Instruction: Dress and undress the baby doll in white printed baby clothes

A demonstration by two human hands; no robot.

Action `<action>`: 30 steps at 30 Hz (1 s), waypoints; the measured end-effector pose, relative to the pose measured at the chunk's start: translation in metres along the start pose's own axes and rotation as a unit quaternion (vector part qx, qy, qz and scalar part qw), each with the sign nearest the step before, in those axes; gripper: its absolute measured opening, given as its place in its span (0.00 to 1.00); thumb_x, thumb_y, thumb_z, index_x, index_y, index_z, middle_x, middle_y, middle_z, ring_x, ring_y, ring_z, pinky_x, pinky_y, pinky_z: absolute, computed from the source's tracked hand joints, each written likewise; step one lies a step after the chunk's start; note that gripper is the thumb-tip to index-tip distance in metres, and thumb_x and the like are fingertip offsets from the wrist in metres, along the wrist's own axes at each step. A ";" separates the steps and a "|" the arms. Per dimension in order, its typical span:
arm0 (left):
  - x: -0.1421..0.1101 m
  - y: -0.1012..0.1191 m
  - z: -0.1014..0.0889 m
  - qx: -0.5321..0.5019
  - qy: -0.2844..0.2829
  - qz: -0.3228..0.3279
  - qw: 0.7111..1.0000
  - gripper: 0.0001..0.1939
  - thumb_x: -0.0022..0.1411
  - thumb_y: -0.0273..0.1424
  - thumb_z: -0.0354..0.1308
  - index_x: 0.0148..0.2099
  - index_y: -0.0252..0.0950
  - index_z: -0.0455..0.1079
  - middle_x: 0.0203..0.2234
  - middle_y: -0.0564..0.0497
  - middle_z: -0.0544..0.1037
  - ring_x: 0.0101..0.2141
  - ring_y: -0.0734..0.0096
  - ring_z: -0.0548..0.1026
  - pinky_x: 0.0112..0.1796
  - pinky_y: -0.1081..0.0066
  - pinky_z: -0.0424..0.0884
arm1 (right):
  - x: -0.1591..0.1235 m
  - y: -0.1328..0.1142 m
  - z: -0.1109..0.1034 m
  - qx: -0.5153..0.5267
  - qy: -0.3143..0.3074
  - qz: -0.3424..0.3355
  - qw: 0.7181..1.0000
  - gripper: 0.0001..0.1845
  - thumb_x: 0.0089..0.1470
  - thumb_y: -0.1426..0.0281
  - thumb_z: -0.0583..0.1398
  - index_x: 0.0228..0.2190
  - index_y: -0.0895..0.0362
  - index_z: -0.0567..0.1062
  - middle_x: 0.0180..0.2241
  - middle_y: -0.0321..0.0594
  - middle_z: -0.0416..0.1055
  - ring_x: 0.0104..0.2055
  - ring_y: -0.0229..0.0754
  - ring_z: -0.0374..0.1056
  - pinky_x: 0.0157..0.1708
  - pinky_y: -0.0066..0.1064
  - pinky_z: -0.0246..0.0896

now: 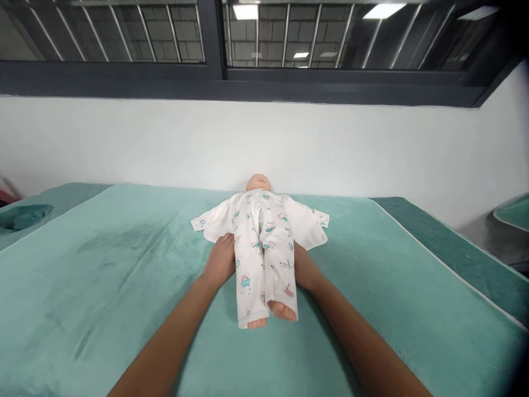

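Note:
A baby doll lies on its back, head toward the wall, its feet toward me. It wears a white printed top with the sleeves spread out to both sides. White printed trousers cover both legs, and the toes show at the cuffs. At the left side of the trousers, near the hip, my left hand is closed, fingers bent against the cloth. My right hand is at the opposite side of the trousers, its fingers hidden behind the leg.
A soft green cover spreads beneath the doll, with darker green bands along its sides. Behind it rises a white wall below a dark window frame. A dark green item lies at the far left.

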State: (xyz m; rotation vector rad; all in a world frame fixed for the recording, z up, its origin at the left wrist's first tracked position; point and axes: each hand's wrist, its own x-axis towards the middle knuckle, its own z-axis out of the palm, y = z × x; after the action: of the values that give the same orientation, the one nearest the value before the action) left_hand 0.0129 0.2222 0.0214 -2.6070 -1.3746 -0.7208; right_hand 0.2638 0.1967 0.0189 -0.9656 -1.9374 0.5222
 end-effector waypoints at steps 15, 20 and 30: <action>-0.053 -0.002 -0.024 -0.216 0.051 -0.122 0.967 0.12 0.62 0.26 0.46 0.33 0.38 0.70 0.31 0.49 0.75 0.37 0.65 0.71 0.40 0.66 0.66 | -0.044 0.007 -0.030 -0.110 0.053 0.089 0.989 0.11 0.60 0.66 0.54 0.37 0.53 0.76 0.39 0.43 0.74 0.43 0.47 0.69 0.46 0.39 0.64; -0.050 -0.018 -0.013 -0.198 0.121 -0.292 0.928 0.13 0.62 0.32 0.47 0.42 0.37 0.72 0.36 0.49 0.77 0.37 0.63 0.73 0.39 0.65 0.67 | -0.029 0.055 -0.065 -0.352 0.187 0.280 0.873 0.27 0.57 0.56 0.56 0.50 0.63 0.70 0.48 0.59 0.68 0.51 0.59 0.63 0.49 0.49 0.58; -0.048 -0.026 -0.005 -0.192 0.148 -0.323 0.915 0.10 0.60 0.32 0.48 0.40 0.37 0.70 0.35 0.48 0.77 0.37 0.61 0.74 0.39 0.64 0.68 | 0.029 0.022 -0.063 -0.159 0.131 0.326 0.923 0.16 0.55 0.59 0.54 0.36 0.57 0.73 0.36 0.44 0.75 0.38 0.48 0.69 0.36 0.35 0.61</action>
State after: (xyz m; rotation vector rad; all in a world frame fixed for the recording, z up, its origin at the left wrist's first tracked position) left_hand -0.0330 0.1997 0.0006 -2.1002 -2.1798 -1.5339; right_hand 0.3180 0.2321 0.0522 -1.8171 -1.4531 0.4147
